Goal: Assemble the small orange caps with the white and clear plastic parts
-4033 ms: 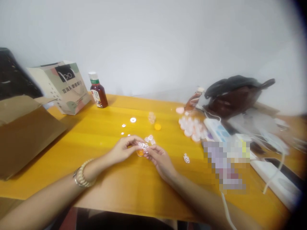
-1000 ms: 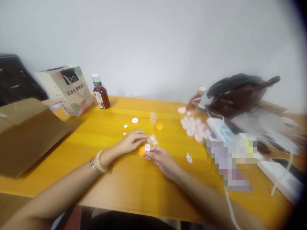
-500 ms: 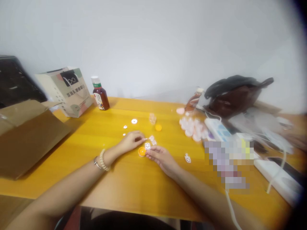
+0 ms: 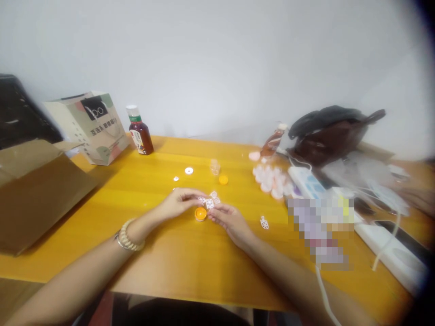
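Note:
Between thumb and fingers, my left hand (image 4: pixel 182 200) pinches a small white openwork piece (image 4: pixel 201 200). My right hand (image 4: pixel 228 220) pinches a similar white openwork piece (image 4: pixel 210 203), and the two pieces meet or overlap; whether they are joined I cannot tell. Just below them sits a small round orange part (image 4: pixel 200 213) with a pale rim. Behind the held pieces lies another white openwork piece (image 4: pixel 215 196), partly covered. One more white openwork piece (image 4: pixel 264 222) rests to the right of my right hand.
Farther back lie a white disc (image 4: pixel 189 170), a clear part (image 4: pixel 215 166) and an orange cap (image 4: pixel 223 180). A cardboard box (image 4: pixel 41 199), paper bag (image 4: pixel 102 129) and bottle (image 4: pixel 141 136) stand left. Right are pale round containers (image 4: pixel 272 180), a power strip (image 4: pixel 390 251) and a dark bag (image 4: pixel 326 136).
My left hand has turned and brought its white piece down to the piece in my right hand. The right hand's piece has risen slightly off the orange part.

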### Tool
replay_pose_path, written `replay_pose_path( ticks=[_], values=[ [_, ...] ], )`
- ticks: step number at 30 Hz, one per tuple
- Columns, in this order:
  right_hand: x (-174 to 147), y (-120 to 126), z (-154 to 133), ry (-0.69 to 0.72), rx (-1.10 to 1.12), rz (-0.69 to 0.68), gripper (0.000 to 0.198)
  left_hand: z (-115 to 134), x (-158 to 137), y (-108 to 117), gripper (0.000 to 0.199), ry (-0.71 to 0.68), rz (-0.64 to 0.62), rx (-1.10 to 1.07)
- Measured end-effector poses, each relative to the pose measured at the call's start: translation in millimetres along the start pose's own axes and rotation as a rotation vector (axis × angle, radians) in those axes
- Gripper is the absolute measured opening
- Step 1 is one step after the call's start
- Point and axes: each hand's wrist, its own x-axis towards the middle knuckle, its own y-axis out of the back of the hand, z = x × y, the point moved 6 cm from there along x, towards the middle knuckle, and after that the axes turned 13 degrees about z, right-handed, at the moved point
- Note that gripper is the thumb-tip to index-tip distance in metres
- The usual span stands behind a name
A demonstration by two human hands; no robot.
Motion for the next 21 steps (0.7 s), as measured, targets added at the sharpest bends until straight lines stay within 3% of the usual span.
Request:
replay_pose_path(
  ticks=[5, 10, 21],
  values=[
    [2.8, 3.2, -1.0, 0.038, -0.035, 0.029, 0.020, 3.1, -2.1, 2.5, 0.033, 0.000, 0.044, -0.035],
    [4.2, 1.9, 2.0, 0.037, -0.071, -0.031, 0.017, 10.3, -5.8, -2.4, 0.020, -0.076, -0.002, 0.090],
    [-7.0, -5.0, 2.9, 0.031, -0.155, -0.072, 0.015, 24.9, -4.1, -0.6, 0.019, -0.345, -0.117, 0.206]
  ],
)
